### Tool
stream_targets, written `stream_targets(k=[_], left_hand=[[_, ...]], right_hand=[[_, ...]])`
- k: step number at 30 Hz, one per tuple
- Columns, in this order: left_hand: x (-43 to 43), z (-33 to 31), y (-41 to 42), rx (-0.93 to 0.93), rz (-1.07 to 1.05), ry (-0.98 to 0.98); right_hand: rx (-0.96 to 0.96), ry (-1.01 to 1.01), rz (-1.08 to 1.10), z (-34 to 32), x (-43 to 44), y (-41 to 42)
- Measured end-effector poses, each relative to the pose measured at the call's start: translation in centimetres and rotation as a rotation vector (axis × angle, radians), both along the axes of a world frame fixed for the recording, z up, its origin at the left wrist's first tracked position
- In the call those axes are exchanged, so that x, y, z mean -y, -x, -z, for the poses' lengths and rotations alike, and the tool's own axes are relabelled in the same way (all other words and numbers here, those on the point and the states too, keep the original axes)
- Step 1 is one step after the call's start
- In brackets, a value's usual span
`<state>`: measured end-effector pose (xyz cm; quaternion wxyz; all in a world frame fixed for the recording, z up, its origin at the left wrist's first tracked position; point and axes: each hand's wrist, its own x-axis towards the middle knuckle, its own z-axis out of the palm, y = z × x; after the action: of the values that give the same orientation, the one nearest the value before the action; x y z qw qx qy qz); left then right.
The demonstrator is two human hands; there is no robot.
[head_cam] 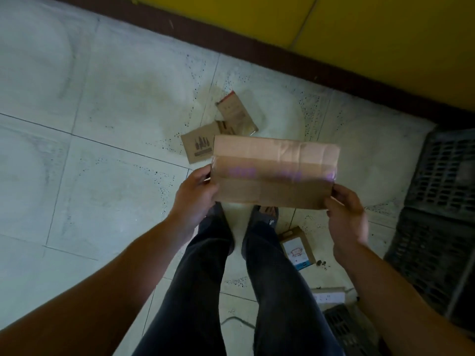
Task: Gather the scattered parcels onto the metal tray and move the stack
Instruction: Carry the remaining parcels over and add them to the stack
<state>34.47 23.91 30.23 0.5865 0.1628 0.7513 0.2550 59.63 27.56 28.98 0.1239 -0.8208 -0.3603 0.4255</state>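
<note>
I stand over a tiled floor and hold a flat brown cardboard parcel (274,170) with clear tape and purple print in front of me. My left hand (195,194) grips its left edge and my right hand (347,214) grips its lower right corner. On the floor beyond it lie two brown parcels, one with a dark print (198,147) and one with a red strip (235,111). A small brown box with a white and blue label (297,249) lies by my right foot. No metal tray is in view.
Dark plastic crates (442,201) stand at the right, with another grille (347,327) lower down. A white power strip (329,295) and a cable lie on the floor by my right leg. A yellow wall with a dark skirting (308,60) runs along the back.
</note>
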Motion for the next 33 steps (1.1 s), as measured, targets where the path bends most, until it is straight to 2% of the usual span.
stream_targets(k=[7, 11, 14, 19, 25, 33], left_hand=[[2.6, -11.3, 1.6, -0.036, -0.206, -0.108], [5.1, -17.4, 1.9, -0.046, -0.355, -0.169], [6.3, -20.0, 1.9, -0.075, -0.370, -0.191], [11.0, -26.7, 4.0, -0.115, -0.522, -0.257], [17.2, -31.0, 8.1, -0.241, -0.686, -0.313], [27.3, -33.2, 17.3, -0.257, -0.890, -0.344]], right_hand=[[-0.131, -0.049, -0.040, -10.3, -0.2, 2.4], [-0.205, -0.086, -0.146, -16.3, -0.2, 2.8], [-0.226, -0.116, -0.199, -18.6, -0.6, 3.2], [-0.287, -0.150, -0.378, -24.9, 0.7, 6.5], [-0.343, -0.196, -0.560, -28.8, 3.2, 13.6], [-0.418, -0.210, -0.724, -32.5, 9.5, 26.5]])
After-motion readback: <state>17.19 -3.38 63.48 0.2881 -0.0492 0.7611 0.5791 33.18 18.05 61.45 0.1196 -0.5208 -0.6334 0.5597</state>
